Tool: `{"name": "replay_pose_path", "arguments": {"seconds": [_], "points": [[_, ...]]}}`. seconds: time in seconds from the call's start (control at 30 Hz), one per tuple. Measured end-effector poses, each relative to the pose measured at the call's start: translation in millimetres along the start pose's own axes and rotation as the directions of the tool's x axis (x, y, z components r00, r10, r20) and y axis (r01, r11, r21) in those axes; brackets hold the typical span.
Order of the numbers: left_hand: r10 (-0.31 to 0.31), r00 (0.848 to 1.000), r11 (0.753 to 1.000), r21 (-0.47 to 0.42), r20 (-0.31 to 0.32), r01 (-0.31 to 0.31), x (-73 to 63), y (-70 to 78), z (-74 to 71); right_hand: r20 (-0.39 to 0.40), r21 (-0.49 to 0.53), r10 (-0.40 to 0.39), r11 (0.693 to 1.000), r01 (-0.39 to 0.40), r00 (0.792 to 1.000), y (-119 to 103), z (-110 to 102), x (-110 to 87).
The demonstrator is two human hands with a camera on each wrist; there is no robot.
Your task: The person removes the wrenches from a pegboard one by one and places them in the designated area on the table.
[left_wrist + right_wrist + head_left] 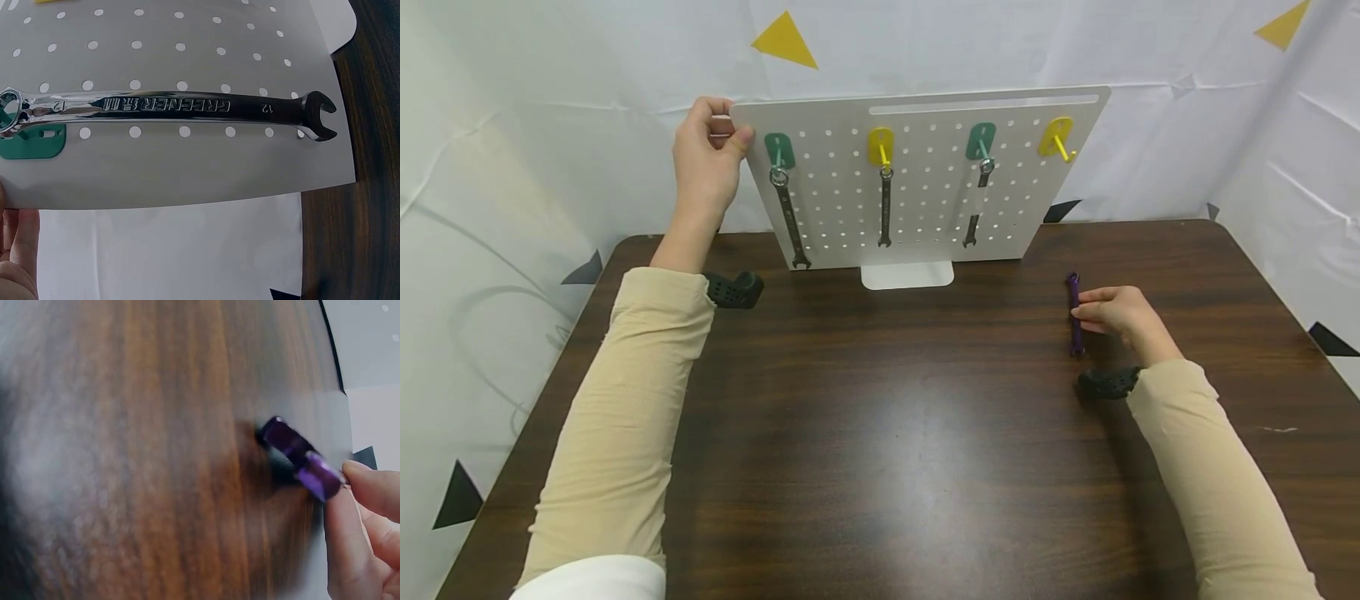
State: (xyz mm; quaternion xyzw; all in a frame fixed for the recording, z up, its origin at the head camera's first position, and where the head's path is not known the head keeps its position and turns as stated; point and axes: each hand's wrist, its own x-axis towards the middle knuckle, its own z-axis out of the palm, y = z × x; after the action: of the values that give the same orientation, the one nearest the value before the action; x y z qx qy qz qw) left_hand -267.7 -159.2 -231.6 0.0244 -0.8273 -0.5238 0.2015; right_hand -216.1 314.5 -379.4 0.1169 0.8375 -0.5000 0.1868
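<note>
At the upper left corner of a white pegboard (925,187), my left hand (706,167) pinches the edge between thumb and fingers. Three silver combination wrenches hang on the board: a left one (790,218) marked 12, a middle one (885,208) and a right one (973,229). Over on the right, my right hand (1123,317) pinches a purple wrench (1074,321), held lengthwise away from me close over the table. In the right wrist view, thumb and forefinger meet at the blurred purple wrench (290,447).
Two green hooks, the left (780,150) and another (981,140), and a yellow hook (881,146) bear the silver wrenches. The far-right yellow hook (1057,137) holds nothing. The board's white foot (907,276) rests on the dark wooden table (850,433). White cloth walls (925,42) surround it.
</note>
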Motion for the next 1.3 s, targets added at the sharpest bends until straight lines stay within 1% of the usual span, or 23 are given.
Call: {"name": "replay_pose_path", "arguments": {"seconds": [0.17,0.5,0.77,1.03,1.1,1.17,1.3], "points": [[0.007,1.000,1.000,0.006,-0.005,-0.007,-0.2,-0.2,-0.2,-0.006,0.027,0.009,1.000,-0.009,1.000,-1,0,-0.4],[0.004,1.000,1.000,0.013,-0.002,-0.004,-1.6,0.7,0.4,-0.055,0.004,0.015,1.000,-0.015,0.998,-5,4,-3.0],[0.009,1.000,1.000,0.030,0.000,-0.009,-0.8,-2.0,1.0,-0.061,-0.030,0.029,0.999,-0.031,0.998,-6,5,-4.4],[0.008,1.000,1.000,0.025,0.003,-0.008,-0.4,-1.1,0.3,-0.073,-0.053,0.004,0.999,-0.008,0.997,-7,5,-5.0],[0.009,1.000,1.000,0.025,0.003,-0.009,-0.2,-1.1,0.3,-0.097,-0.058,-0.012,0.998,0.006,0.995,-9,6,-5.4],[0.006,1.000,1.000,0.024,0.004,-0.006,-0.1,-1.2,0.4,-0.138,-0.048,-0.036,0.998,0.030,0.990,-10,7,-5.8],[0.003,1.000,1.000,0.022,0.003,-0.003,0.0,-1.6,0.6,-0.226,-0.009,-0.098,0.995,0.099,0.969,-17,10,-6.8]]}}
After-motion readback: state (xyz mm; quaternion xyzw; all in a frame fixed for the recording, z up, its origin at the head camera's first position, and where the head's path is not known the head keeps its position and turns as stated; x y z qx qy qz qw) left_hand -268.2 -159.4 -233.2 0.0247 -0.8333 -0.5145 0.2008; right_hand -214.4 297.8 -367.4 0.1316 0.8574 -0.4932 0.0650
